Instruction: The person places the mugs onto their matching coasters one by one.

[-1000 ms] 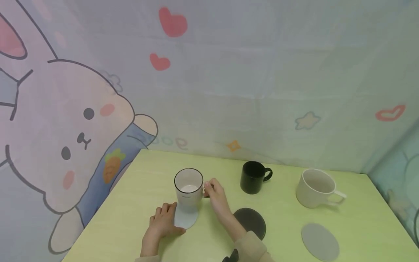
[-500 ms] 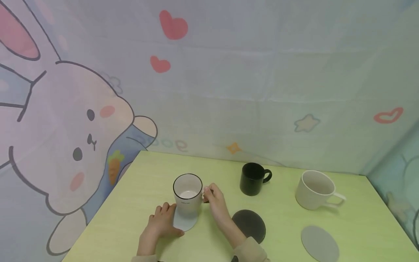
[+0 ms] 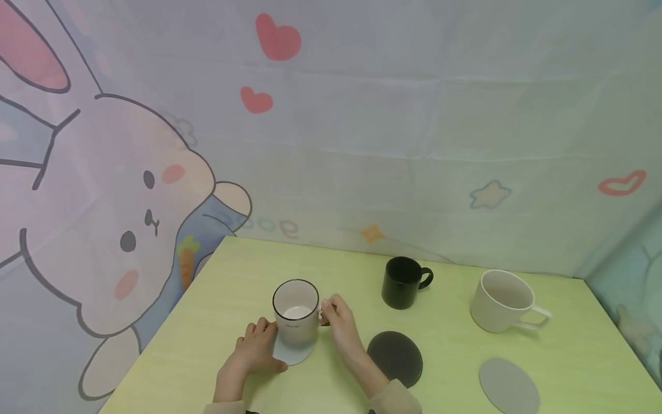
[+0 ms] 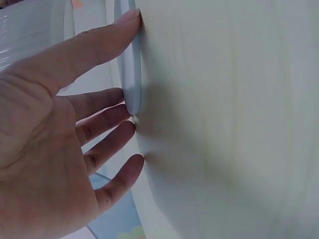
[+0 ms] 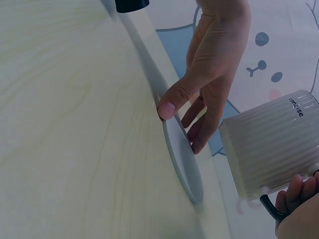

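Note:
My right hand [image 3: 341, 328] grips the dark handle of a white ribbed mug [image 3: 296, 313] with a black rim. In the right wrist view the mug [image 5: 271, 144] hangs above the light grey round coaster [image 5: 182, 154], a gap showing between them. From the head view, the mug overlaps the far part of that coaster [image 3: 292, 353]. My left hand [image 3: 257, 348] holds the coaster at its left side, thumb at the near edge and fingertips at the far edge. The left wrist view shows these fingertips right at the coaster's rim [image 4: 130, 74], against the table.
A black mug [image 3: 400, 283] stands farther back, right of the white one. A wide cream mug [image 3: 499, 302] is at the right. Nearer lie a black round coaster [image 3: 395, 359] and a grey one [image 3: 509, 384]. A printed cloth [image 3: 362, 115] hangs behind the yellow-green table [image 3: 227, 276].
The white mug has come down and slightly nearer, closer over the coaster, with my right hand on its handle. My left hand stays at the coaster.

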Demonstrator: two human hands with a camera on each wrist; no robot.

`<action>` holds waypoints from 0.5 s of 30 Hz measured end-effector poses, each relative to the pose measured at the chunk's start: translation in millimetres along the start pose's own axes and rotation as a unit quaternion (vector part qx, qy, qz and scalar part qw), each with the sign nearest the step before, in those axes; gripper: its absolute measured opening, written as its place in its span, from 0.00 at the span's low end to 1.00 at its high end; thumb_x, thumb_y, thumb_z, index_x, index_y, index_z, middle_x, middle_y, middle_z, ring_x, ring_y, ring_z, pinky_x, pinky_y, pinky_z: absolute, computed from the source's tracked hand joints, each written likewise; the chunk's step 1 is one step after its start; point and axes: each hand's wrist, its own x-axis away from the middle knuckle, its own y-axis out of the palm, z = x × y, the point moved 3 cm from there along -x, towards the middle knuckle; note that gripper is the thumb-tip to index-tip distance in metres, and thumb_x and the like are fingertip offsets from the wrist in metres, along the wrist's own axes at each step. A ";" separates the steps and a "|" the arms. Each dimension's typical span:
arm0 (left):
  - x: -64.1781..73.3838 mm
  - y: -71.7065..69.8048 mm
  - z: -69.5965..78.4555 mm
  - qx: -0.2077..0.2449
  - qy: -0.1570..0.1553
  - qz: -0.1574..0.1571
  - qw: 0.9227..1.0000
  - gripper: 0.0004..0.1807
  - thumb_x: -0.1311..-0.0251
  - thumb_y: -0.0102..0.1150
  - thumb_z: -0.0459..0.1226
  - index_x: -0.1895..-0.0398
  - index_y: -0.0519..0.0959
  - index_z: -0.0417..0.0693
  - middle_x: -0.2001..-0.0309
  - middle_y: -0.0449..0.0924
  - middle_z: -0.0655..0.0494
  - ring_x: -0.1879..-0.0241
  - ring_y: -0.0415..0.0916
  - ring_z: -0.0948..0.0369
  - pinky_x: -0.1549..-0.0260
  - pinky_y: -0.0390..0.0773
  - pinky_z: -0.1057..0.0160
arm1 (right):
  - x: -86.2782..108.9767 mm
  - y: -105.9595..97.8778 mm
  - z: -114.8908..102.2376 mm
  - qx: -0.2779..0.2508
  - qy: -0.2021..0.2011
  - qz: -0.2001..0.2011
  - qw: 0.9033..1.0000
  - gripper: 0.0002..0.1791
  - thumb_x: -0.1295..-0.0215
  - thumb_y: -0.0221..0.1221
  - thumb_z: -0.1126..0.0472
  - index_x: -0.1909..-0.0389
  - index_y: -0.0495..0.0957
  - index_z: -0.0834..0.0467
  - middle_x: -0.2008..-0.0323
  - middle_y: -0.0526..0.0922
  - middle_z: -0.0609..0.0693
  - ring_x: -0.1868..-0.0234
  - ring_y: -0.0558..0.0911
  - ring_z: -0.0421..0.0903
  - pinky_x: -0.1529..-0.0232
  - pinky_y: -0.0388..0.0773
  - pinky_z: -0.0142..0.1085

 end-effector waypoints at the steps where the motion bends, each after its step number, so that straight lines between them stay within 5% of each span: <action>1: -0.2 -0.1 -0.4 0.001 0.000 0.000 1.000 0.48 0.66 0.79 0.45 0.37 0.69 0.38 0.48 0.67 0.46 0.46 0.61 0.47 0.53 0.68 0.40 | 0.2 0.4 0.6 0.001 0.000 0.000 1.000 0.14 0.26 0.46 0.60 0.69 0.64 0.66 0.67 0.70 0.51 0.65 0.72 0.43 0.57 0.72 0.33; 15: 1.2 -8.3 -0.2 0.021 0.014 -0.003 1.000 0.43 0.67 0.79 0.39 0.43 0.72 0.36 0.52 0.68 0.49 0.50 0.62 0.49 0.56 0.70 0.42 | 5.3 6.0 6.0 -0.008 0.010 0.001 1.000 0.14 0.26 0.45 0.61 0.69 0.64 0.67 0.68 0.68 0.47 0.64 0.71 0.42 0.58 0.72 0.31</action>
